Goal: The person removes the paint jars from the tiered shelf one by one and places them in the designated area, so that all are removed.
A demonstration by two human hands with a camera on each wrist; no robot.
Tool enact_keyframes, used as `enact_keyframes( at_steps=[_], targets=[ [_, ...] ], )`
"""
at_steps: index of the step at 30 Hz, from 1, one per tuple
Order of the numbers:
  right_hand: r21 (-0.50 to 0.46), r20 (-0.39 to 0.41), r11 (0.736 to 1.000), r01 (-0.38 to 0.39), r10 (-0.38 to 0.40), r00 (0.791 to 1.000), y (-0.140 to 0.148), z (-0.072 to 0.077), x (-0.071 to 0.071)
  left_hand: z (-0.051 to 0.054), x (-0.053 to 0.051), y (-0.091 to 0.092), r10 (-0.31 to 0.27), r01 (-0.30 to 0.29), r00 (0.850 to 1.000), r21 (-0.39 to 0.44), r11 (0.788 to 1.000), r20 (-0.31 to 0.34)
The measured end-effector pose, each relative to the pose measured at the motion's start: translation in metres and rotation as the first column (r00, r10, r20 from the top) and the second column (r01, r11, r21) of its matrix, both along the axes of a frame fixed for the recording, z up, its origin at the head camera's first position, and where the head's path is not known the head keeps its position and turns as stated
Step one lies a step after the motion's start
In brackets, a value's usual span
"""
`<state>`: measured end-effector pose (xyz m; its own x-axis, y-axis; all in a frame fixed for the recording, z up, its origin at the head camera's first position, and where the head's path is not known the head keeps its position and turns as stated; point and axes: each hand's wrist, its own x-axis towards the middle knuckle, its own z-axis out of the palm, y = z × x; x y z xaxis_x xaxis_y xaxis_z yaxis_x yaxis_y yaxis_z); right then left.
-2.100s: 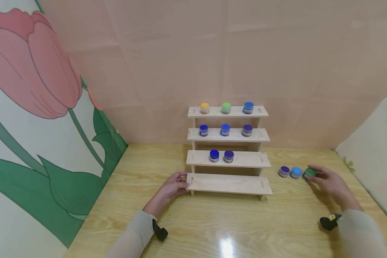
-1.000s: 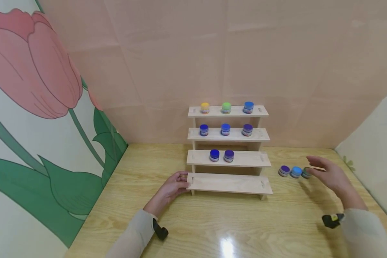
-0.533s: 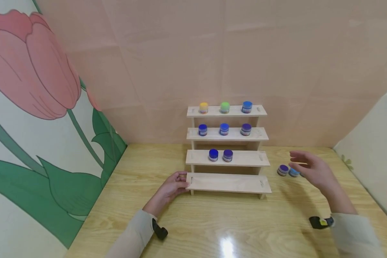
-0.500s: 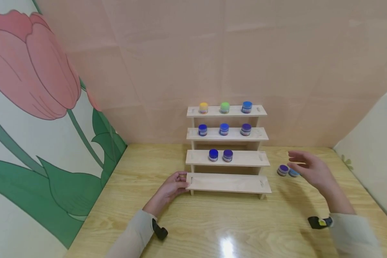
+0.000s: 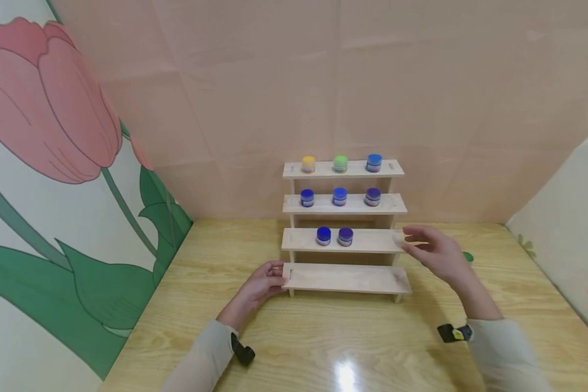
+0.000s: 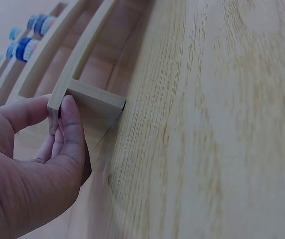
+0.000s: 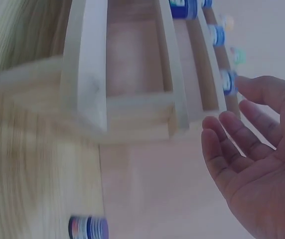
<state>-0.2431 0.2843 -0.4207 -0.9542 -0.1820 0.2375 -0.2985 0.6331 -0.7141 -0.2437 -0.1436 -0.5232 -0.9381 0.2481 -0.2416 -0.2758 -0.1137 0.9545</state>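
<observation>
A stepped wooden display rack (image 5: pixel 348 277) stands on the table. In the left wrist view, my left hand (image 6: pixel 38 169) pinches the left end of its lowest board between thumb and fingers. My right hand (image 5: pixel 436 253) hovers at the right end of the second board from the bottom, fingers loosely bent, holding nothing. That board bears a dark blue paint jar (image 5: pixel 323 236) and a purple paint jar (image 5: pixel 345 236). On the table, a green lid (image 5: pixel 468 256) peeks out behind the right hand. The right wrist view shows a purple-lidded jar (image 7: pixel 88 227) there; the hand hides the rest.
On the top board are yellow (image 5: pixel 308 164), green (image 5: pixel 340 164) and blue jars (image 5: pixel 374 163). Dark blue (image 5: pixel 307 197), blue (image 5: pixel 340 196) and purple jars (image 5: pixel 372 197) line the board below. A pinkish cloth backdrop (image 5: pixel 245 109) rises behind the table.
My right hand has released the green-lidded jar, which shifted slightly left towards the light blue one. It has since moved left to the rack's right end. The left hand has stayed put.
</observation>
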Motion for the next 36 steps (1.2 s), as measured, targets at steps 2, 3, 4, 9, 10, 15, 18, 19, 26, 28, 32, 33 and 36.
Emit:
enact_keyframes(
  at_steps=[2, 3, 4, 9, 10, 15, 18, 19, 26, 28, 32, 33, 36],
  targets=[
    [-0.005, -0.005, 1.0, -0.011, 0.011, 1.0, -0.007, 0.0, -0.003, 0.0, 0.0, 0.0, 0.0, 0.0, 1.0, 0.003, 1.0, -0.001],
    [-0.005, -0.005, 1.0, -0.014, 0.014, 1.0, -0.011, 0.0, -0.004, 0.0, 0.0, 0.0, 0.001, -0.001, 1.0, 0.005, 1.0, 0.0],
    [-0.01, -0.005, 1.0, -0.018, 0.017, 1.0, -0.014, 0.0, -0.005, 0.0, 0.0, 0.001, 0.0, 0.0, 1.0, 0.005, 1.0, -0.001],
    [-0.036, 0.018, 0.999, -0.038, 0.039, 0.999, -0.03, 0.001, -0.009, -0.001, 0.0, 0.0, -0.001, 0.001, 1.0, 0.002, 1.0, -0.002],
    [-0.042, 0.029, 0.998, -0.042, 0.043, 0.999, -0.033, 0.001, -0.01, -0.001, 0.0, 0.0, -0.001, 0.001, 1.0, -0.001, 1.0, -0.004],
    [-0.061, 0.057, 0.997, -0.041, 0.045, 0.997, -0.046, 0.002, -0.014, -0.002, -0.001, -0.001, 0.003, -0.003, 1.0, 0.002, 1.0, 0.004],
    [-0.075, 0.039, 0.996, -0.041, 0.044, 0.998, -0.054, 0.001, -0.017, -0.002, -0.002, 0.0, 0.006, -0.006, 1.0, 0.005, 1.0, 0.013],
    [-0.08, 0.034, 0.996, -0.043, 0.046, 0.998, -0.056, 0.0, -0.018, -0.002, -0.002, 0.0, 0.006, -0.006, 1.0, 0.006, 1.0, 0.015],
    [-0.099, 0.035, 0.994, -0.049, 0.053, 0.998, -0.071, -0.002, -0.026, -0.001, -0.001, 0.001, 0.0, 0.0, 1.0, 0.004, 1.0, 0.0],
    [-0.102, 0.045, 0.993, -0.05, 0.055, 0.997, -0.075, -0.002, -0.028, -0.002, -0.001, 0.001, -0.001, 0.001, 1.0, 0.009, 1.0, 0.001],
    [-0.124, 0.05, 0.991, -0.057, 0.063, 0.997, -0.084, -0.002, -0.031, -0.003, -0.002, 0.0, 0.0, 0.0, 1.0, 0.008, 1.0, 0.0],
    [-0.13, 0.05, 0.99, -0.059, 0.066, 0.997, -0.086, -0.002, -0.032, -0.003, -0.002, 0.0, 0.001, -0.001, 1.0, 0.006, 1.0, 0.002],
    [-0.15, 0.04, 0.986, -0.069, 0.076, 0.996, -0.091, -0.004, -0.034, -0.004, -0.002, -0.001, -0.004, 0.004, 1.0, 0.002, 1.0, -0.005]
  ],
)
